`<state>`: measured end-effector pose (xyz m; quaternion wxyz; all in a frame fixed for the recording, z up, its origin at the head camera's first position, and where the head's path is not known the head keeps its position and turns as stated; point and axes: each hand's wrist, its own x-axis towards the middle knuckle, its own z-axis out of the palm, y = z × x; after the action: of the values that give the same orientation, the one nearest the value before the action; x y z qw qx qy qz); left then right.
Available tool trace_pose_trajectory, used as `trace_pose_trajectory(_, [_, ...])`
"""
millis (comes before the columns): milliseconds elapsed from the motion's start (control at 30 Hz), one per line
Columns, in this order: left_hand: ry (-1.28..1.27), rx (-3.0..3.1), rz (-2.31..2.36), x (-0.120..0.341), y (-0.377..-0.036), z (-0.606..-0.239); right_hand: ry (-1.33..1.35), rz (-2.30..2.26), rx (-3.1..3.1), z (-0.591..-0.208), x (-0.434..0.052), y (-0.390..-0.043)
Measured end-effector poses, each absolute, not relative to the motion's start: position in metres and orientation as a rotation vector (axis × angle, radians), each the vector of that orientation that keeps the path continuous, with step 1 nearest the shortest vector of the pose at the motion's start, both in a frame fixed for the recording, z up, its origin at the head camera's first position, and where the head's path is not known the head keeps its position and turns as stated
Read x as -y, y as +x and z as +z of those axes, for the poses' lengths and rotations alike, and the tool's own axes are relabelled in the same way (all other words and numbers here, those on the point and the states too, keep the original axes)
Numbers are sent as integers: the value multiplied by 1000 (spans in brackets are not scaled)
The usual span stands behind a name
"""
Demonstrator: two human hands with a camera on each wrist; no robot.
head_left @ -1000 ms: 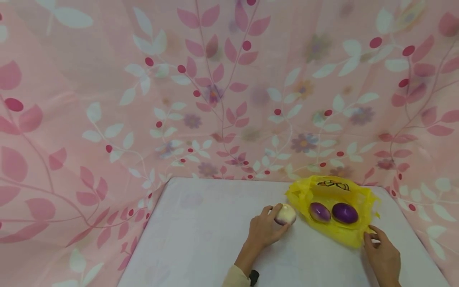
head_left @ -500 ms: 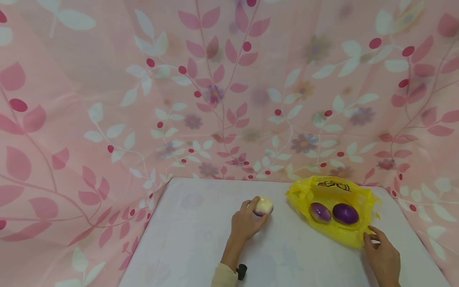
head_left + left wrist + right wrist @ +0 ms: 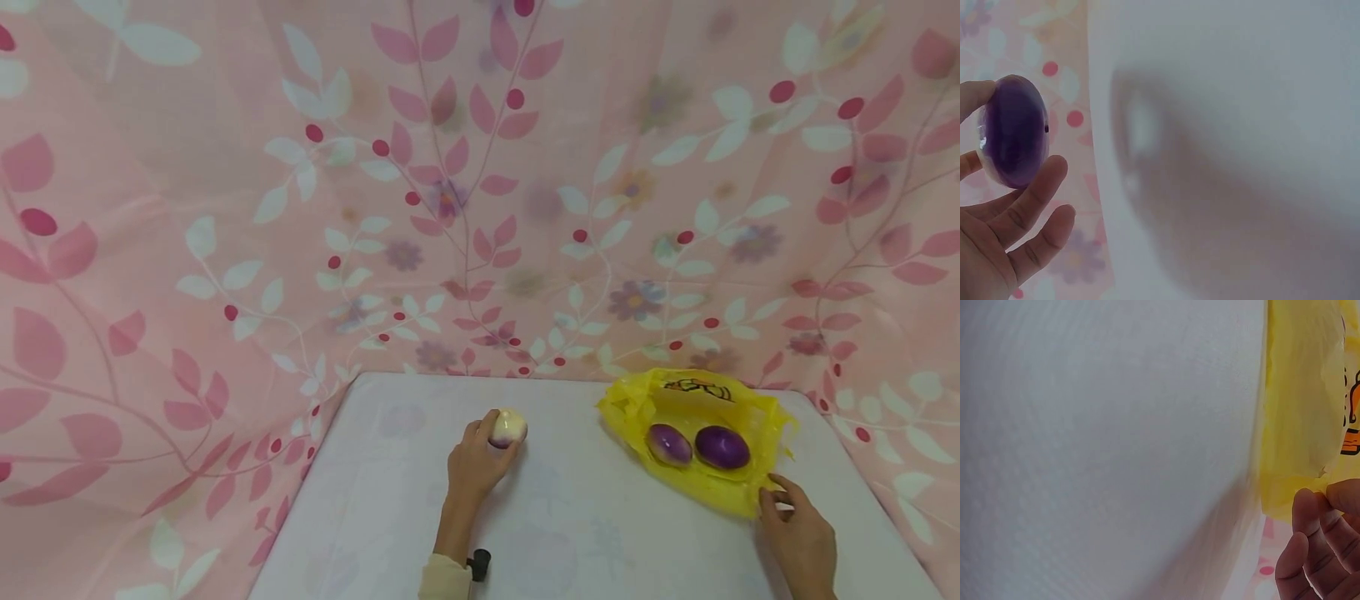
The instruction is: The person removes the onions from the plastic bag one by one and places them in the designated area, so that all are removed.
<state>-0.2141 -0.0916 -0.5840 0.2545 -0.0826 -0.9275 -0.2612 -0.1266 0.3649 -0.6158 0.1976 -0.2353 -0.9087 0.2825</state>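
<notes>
A glossy purple-and-cream egg-shaped piece is sitting in the left hand, left of the bag and well apart from it; whether it is touching the bench, I cannot tell. The left grip is curling round the piece, and in the left wrist view its purple side is facing the camera. The right hand is pinching the near right corner of a yellow plastic bag, its grip narrow on the thin film. Inside the open bag, a lilac-streaked egg-shaped piece and a deep purple one are lying side by side. A beige sleeve is covering the left forearm, with a small black fitting sticking out beside it. Behind the bench, a pink leaf-patterned cloth is hanging.
</notes>
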Motion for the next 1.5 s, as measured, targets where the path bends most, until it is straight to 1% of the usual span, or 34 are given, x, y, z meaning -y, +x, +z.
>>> trace_pose_trajectory(333, [-104, 2520, -759, 129, -217, -590, -674, 819, 2571, -613, -364, -125])
trace_pose_trajectory(600, [-25, 2521, -751, 148, -218, -595, -708, 812, 2581, -614, -363, -124])
trace_pose_trajectory(867, [36, 2515, -794, 160, -217, -601, -747, 832, 2589, -613, -362, -123])
trace_pose_trajectory(1500, [118, 2610, -815, 173, -214, -608, -719, 806, 2575, -615, -363, -121])
